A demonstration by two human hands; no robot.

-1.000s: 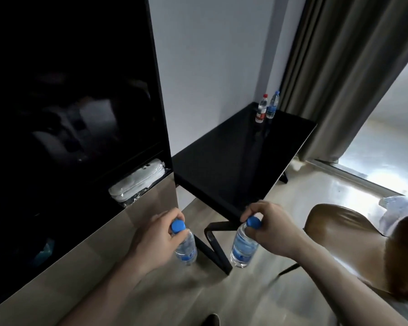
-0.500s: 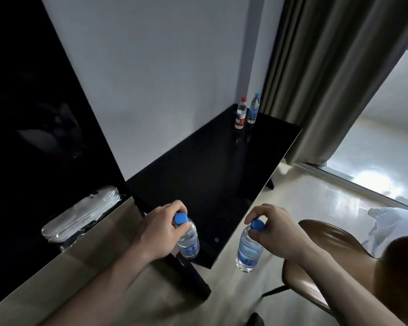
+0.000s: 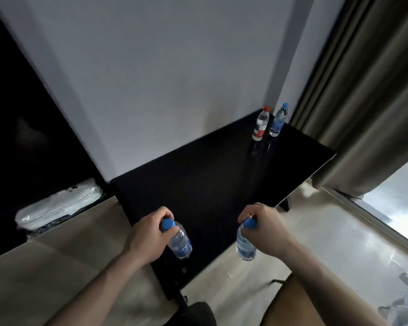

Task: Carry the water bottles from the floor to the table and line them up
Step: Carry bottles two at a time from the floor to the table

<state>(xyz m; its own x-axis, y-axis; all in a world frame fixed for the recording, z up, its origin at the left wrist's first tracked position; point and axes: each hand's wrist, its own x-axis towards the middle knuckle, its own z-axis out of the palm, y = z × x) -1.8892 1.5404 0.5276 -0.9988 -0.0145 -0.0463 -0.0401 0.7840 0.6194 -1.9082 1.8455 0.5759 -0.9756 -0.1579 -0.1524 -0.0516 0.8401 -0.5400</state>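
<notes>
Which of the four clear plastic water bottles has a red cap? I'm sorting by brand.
The clear plastic bottle with the red cap and red label, standing at the black table's far corner beside a blue-capped bottle. The two hand-held bottles have blue caps.

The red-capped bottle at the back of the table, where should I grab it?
Probably round its middle, near the label. The red-capped bottle stands upright on the black table, with a blue-capped bottle close on its right and the wall behind. So bring your fingers from the front-left, where it's open. Pinching the cap from above works too.
</notes>
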